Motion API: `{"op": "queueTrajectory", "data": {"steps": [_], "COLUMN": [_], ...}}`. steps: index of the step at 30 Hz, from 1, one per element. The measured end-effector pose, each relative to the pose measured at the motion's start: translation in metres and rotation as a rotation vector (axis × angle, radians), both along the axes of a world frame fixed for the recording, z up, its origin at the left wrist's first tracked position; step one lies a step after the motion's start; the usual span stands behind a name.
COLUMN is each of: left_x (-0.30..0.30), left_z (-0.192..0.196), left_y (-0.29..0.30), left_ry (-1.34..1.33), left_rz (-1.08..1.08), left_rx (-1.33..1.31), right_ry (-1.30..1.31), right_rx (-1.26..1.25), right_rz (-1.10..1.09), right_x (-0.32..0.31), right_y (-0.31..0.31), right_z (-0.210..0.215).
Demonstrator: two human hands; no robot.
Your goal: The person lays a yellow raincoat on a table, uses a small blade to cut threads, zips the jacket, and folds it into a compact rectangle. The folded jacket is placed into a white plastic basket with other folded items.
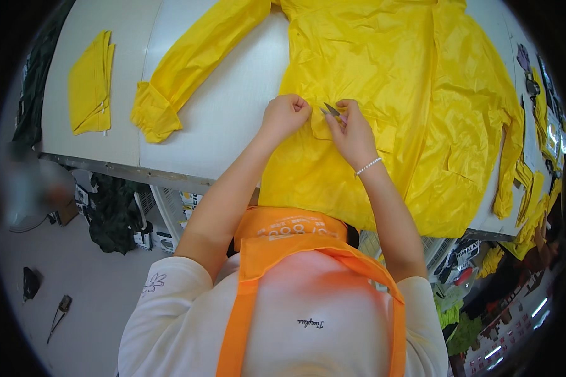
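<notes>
A person in a white shirt and orange apron (pixel 277 251) is standing over a white worktable (pixel 220 125), and a big yellow, glossy, thin-fabric raincoat (pixel 371 75) is lying spread flat across it, one sleeve stretching out toward ten o'clock. The left hand (pixel 285 115) is closing into a fist, pinching up a small fold of the coat right at the top edge of a patch pocket (pixel 324 129). The right hand (pixel 352 129) is gripping small metal thread snips (pixel 331 110), the points aiming toward ten o'clock, almost touching the left knuckles.

From where I'm standing, the risk is sitting in that tight gap. The blades are working just beside the pinched fabric, so a slightly deep bite could be nicking the slick shell or the pocket seam rather than a loose thread. The left fingers are also lying right in the tips' path. The coat's hem is hanging over the near edge at six o'clock, and its weight could be dragging the slippery cloth mid-cut.

A folded yellow piece (pixel 91 81) is resting well apart at nine o'clock.
</notes>
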State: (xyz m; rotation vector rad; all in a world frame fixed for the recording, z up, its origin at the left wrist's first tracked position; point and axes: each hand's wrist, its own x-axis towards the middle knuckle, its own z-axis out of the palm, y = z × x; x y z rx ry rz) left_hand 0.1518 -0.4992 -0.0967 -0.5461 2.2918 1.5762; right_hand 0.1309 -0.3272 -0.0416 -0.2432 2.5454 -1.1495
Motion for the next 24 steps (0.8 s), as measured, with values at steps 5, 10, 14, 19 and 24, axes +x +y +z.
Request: {"op": "queueTrajectory", "data": {"steps": [5, 10, 14, 19, 24], "left_x": [0.001, 0.002, 0.005, 0.009, 0.009], "left_z": [0.015, 0.012, 0.005, -0.003, 0.008], "left_y": [-0.008, -0.009, -0.007, -0.002, -0.001], "left_ry": [-0.080, -0.086, -0.026, 0.037, 0.026], "left_rz": [0.037, 0.061, 0.043, 0.101, 0.055], "left_rx": [0.262, 0.331, 0.252, 0.170, 0.118], "right_ry": [0.233, 0.305, 0.281, 0.300, 0.312], "right_rx": [0.348, 0.411, 0.456, 0.491, 0.534], "right_rz": [0.336, 0.499, 0.566, 0.596, 0.613], "right_x": [-0.003, -0.009, -0.016, -0.020, -0.023], "right_y": [0.002, -0.004, -0.009, -0.012, -0.012], "right_z": [0.004, 0.004, -0.001, -0.004, -0.006]}}
